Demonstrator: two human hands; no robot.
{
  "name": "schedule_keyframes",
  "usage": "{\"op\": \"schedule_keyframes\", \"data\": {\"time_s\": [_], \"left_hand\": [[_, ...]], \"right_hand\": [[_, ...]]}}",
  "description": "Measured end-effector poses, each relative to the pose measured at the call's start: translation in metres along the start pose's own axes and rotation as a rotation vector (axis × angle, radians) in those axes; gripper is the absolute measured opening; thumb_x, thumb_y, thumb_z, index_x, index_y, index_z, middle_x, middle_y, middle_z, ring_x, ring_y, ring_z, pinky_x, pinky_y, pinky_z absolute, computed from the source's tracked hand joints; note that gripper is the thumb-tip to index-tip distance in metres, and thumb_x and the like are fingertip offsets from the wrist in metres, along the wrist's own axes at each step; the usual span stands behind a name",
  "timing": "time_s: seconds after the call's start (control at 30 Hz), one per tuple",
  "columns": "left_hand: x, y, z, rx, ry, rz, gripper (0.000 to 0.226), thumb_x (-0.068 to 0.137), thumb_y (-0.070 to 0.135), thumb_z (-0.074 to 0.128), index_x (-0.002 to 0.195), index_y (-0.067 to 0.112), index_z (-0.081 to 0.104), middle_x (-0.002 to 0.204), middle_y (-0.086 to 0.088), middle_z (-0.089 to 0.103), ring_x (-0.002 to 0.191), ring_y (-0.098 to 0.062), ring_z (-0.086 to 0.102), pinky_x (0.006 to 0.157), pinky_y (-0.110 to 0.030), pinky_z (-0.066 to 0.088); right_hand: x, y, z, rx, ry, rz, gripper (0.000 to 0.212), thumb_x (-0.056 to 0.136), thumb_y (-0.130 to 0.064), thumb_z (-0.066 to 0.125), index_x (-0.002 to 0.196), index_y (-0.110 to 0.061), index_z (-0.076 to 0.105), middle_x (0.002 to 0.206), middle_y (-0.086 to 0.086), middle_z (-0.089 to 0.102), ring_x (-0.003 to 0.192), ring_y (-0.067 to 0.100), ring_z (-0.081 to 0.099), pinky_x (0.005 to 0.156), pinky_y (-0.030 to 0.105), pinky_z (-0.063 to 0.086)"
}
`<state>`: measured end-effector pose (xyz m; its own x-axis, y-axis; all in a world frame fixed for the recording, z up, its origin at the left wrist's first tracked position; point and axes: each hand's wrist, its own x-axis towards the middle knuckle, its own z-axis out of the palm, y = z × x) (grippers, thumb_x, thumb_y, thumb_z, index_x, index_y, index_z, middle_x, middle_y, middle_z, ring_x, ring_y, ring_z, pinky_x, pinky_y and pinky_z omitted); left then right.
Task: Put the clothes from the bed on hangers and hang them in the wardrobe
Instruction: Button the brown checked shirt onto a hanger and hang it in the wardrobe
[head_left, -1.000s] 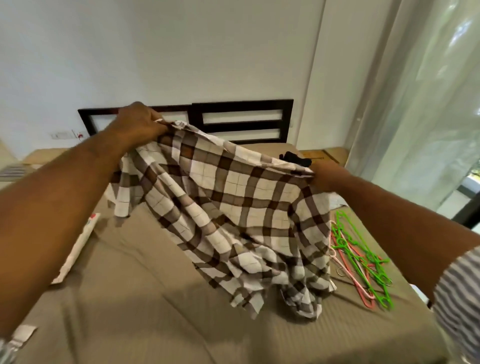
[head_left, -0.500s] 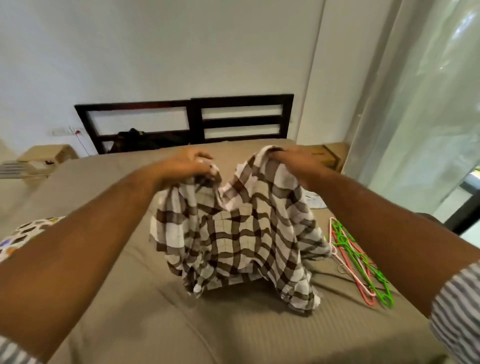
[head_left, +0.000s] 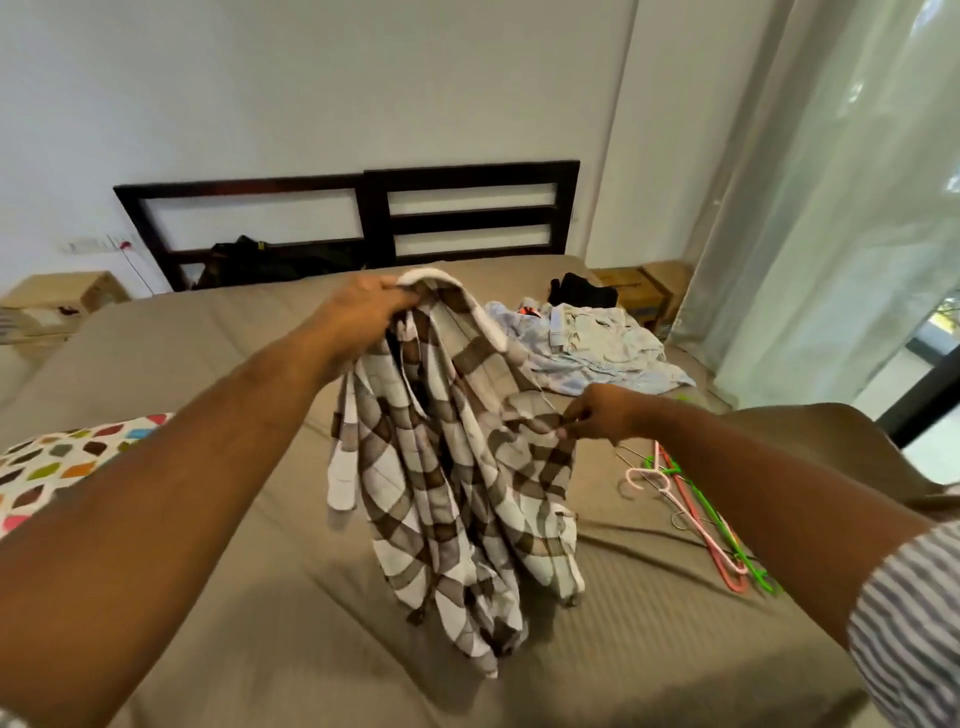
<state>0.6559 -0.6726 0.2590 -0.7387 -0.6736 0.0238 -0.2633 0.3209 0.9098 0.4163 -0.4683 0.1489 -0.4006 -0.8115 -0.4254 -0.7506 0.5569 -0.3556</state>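
Above the bed (head_left: 197, 332), I see the checked shirt (head_left: 452, 483) hanging, its lower end reaching the cover. My left hand (head_left: 363, 317) grips its bunched top; my right hand (head_left: 600, 415) pinches a side edge. Hangers (head_left: 696, 514) lie just beside, more clothes (head_left: 592, 343) behind.

Your only view rides on your head, facing forward and down along the bed (head_left: 208, 332) toward the headboard (head_left: 467, 173), wide-angled and close enough that your forearms (head_left: 182, 493) run in from both lower corners to the left hand (head_left: 363, 317) and right hand (head_left: 605, 413) mid-frame, with the curtain (head_left: 831, 260) at the right edge.
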Motion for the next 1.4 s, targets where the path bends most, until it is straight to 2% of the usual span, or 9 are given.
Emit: {"op": "schedule_keyframes", "data": {"time_s": [0.2, 0.33, 0.47, 0.63, 0.77, 0.9, 1.03, 1.23, 1.4], "left_hand": [[0.003, 0.004, 0.019, -0.195, -0.111, 0.019, 0.023, 0.104, 0.021, 0.052, 0.095, 0.015, 0.073, 0.085, -0.008, 0.075, 0.076, -0.020, 0.071, 0.074, -0.033, 0.057], [0.005, 0.007, 0.031, -0.218, -0.248, 0.006, 0.024, 0.105, 0.021, 0.049, 0.098, 0.015, 0.070, 0.083, -0.005, 0.077, 0.074, -0.015, 0.074, 0.063, -0.024, 0.058], [0.016, -0.016, 0.014, -0.158, -0.266, -0.126, 0.028, 0.098, 0.032, 0.057, 0.108, 0.010, 0.071, 0.097, -0.011, 0.078, 0.088, -0.023, 0.075, 0.075, -0.032, 0.061], [0.046, -0.075, -0.022, 1.015, -0.613, -0.484, 0.070, 0.077, 0.051, 0.082, 0.132, 0.015, 0.057, 0.126, -0.006, 0.064, 0.106, -0.021, 0.062, 0.083, -0.023, 0.052], [0.084, -0.123, -0.036, 1.441, -0.518, -0.555, 0.042, 0.085, 0.039, 0.076, 0.117, 0.012, 0.073, 0.123, -0.006, 0.070, 0.092, -0.018, 0.062, 0.092, -0.031, 0.055], [0.124, -0.089, -0.049, 0.734, 0.283, -0.424, 0.036, 0.103, 0.024, 0.050, 0.130, 0.004, 0.061, 0.133, -0.019, 0.058, 0.120, -0.036, 0.057, 0.103, -0.039, 0.045], [0.146, -0.053, -0.061, -0.192, 0.670, -0.219, 0.047, 0.102, 0.046, 0.043, 0.115, 0.007, 0.068, 0.114, -0.011, 0.068, 0.110, -0.028, 0.065, 0.103, -0.040, 0.049], [0.112, -0.018, -0.042, -0.950, 0.612, -0.015, 0.028, 0.106, 0.026, 0.049, 0.083, 0.018, 0.062, 0.073, 0.001, 0.069, 0.062, -0.009, 0.067, 0.061, -0.025, 0.056], [0.045, -0.071, -0.017, -1.059, 0.180, -0.406, 0.048, 0.105, 0.031, 0.044, 0.058, 0.019, 0.049, 0.048, 0.007, 0.046, 0.038, -0.004, 0.043, 0.041, -0.013, 0.039]], "right_hand": [[0.025, 0.005, 0.050, 0.477, -0.101, -0.072, 0.092, 0.078, -0.044, 0.085, 0.152, -0.045, 0.031, 0.132, -0.007, 0.048, 0.102, 0.017, 0.064, 0.062, 0.027, 0.057], [0.056, -0.011, 0.062, 0.389, -0.056, -0.124, 0.018, 0.091, -0.036, 0.074, 0.100, -0.022, 0.069, 0.102, 0.006, 0.065, 0.078, 0.015, 0.064, 0.062, 0.034, 0.059], [0.073, 0.001, 0.039, 0.560, -0.118, 0.069, 0.020, 0.102, -0.026, 0.058, 0.108, -0.007, 0.063, 0.102, 0.016, 0.070, 0.072, 0.027, 0.073, 0.061, 0.039, 0.061], [0.098, 0.012, 0.000, 0.736, 0.044, 0.301, 0.024, 0.104, -0.021, 0.048, 0.106, 0.000, 0.060, 0.094, 0.026, 0.070, 0.071, 0.039, 0.073, 0.067, 0.047, 0.062], [0.126, 0.005, -0.038, 0.766, -0.007, 0.312, 0.025, 0.105, -0.016, 0.035, 0.113, -0.002, 0.054, 0.106, 0.025, 0.060, 0.083, 0.042, 0.070, 0.074, 0.046, 0.059], [0.152, -0.021, -0.082, 1.047, 0.140, 0.091, 0.004, 0.089, -0.005, 0.049, 0.091, -0.007, 0.051, 0.079, 0.013, 0.049, 0.066, 0.025, 0.056, 0.067, 0.038, 0.050], [0.147, -0.057, -0.123, 1.546, 0.402, -0.185, 0.013, 0.098, -0.007, 0.048, 0.099, -0.010, 0.061, 0.096, 0.008, 0.064, 0.096, 0.021, 0.066, 0.099, 0.035, 0.052], [0.107, -0.067, -0.116, 1.840, 0.508, -0.336, 0.015, 0.092, -0.012, 0.052, 0.098, -0.006, 0.064, 0.085, 0.008, 0.068, 0.084, 0.021, 0.067, 0.082, 0.038, 0.060], [0.084, -0.029, -0.030, 1.571, 0.814, 0.040, 0.017, 0.092, -0.021, 0.054, 0.079, -0.018, 0.065, 0.073, -0.001, 0.066, 0.068, 0.016, 0.063, 0.065, 0.030, 0.053]]}}
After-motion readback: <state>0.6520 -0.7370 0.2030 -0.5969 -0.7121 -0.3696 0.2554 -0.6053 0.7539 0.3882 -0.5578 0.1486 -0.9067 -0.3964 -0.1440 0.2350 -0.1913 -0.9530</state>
